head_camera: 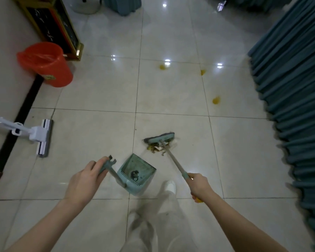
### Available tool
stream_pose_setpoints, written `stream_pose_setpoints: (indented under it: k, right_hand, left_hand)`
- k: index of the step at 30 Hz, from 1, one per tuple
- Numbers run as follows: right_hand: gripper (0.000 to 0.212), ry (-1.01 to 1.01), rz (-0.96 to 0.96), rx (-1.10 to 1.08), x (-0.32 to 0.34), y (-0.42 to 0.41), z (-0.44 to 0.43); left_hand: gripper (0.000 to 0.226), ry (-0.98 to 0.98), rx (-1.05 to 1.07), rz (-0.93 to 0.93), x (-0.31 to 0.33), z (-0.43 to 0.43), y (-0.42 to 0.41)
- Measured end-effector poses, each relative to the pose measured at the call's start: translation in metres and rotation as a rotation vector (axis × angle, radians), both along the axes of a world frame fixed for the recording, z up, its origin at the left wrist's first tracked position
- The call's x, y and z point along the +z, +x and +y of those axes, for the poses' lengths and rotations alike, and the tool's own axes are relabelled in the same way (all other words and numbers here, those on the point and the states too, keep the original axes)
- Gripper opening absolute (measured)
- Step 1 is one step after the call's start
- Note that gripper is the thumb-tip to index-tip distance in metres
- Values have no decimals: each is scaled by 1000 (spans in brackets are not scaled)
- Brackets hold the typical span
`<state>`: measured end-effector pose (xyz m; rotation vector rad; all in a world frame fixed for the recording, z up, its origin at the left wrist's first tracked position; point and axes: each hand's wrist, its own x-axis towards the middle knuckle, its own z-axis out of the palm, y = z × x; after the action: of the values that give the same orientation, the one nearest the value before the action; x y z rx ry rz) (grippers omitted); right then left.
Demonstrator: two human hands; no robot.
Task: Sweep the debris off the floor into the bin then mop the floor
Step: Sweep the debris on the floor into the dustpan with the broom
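My left hand (86,180) grips the handle of a teal dustpan (137,172), which stands on the tiles with a little dark dirt inside. My right hand (200,186) holds the handle of a teal broom; the broom head (161,138) rests on the floor just beyond the dustpan. A small pile of yellowish debris (155,148) lies between broom head and dustpan mouth. Yellow stains (216,100) dot the tiles farther out. An orange bin (47,64) lined with a bag stands by the left wall. A white flat mop (42,137) lies on the floor at left.
Teal pleated cloth (289,88) hangs along the right side. A gold-framed black sign (58,28) leans at the far left behind the bin. My legs in pale trousers and a white shoe (170,186) are below the dustpan.
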<state>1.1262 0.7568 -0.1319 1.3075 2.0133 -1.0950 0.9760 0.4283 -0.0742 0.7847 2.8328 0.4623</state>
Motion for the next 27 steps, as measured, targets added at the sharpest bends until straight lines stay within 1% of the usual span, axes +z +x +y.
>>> stream_pose_setpoints:
  k: [3, 6, 8, 9, 12, 14, 16, 21, 24, 27]
  right_hand:
    - [31, 10, 31, 74, 12, -16, -1]
    - [34, 14, 50, 150, 16, -53, -3]
    - [31, 7, 68, 192, 15, -84, -7]
    - [30, 9, 72, 221, 13, -99, -8]
    - [31, 25, 62, 310, 1, -141, -13]
    - [37, 39, 24, 372, -11, -163, -16]
    - [38, 51, -25, 440, -18, -174, -17]
    - [35, 118, -112, 585, -24, -150, 4]
    - [36, 173, -161, 659, -21, -110, 33]
    - [34, 224, -210, 664, -16, -63, 64]
  left_hand:
    - [37, 19, 30, -12, 0, -13, 7]
    - [45, 19, 59, -11, -2, -23, 16]
    - [57, 3, 72, -20, -4, -28, 20]
    - [57, -5, 83, -23, -4, -29, 21]
    - [45, -14, 105, -33, -5, -29, 20]
    - [39, -28, 109, -30, -6, -26, 17]
    - [36, -45, 94, -34, -6, -23, 15]
    - [43, -70, 61, -42, -8, -16, 5]
    - [41, -76, 53, -36, -9, -12, -2]
    - [46, -80, 18, -20, -10, -11, -7]
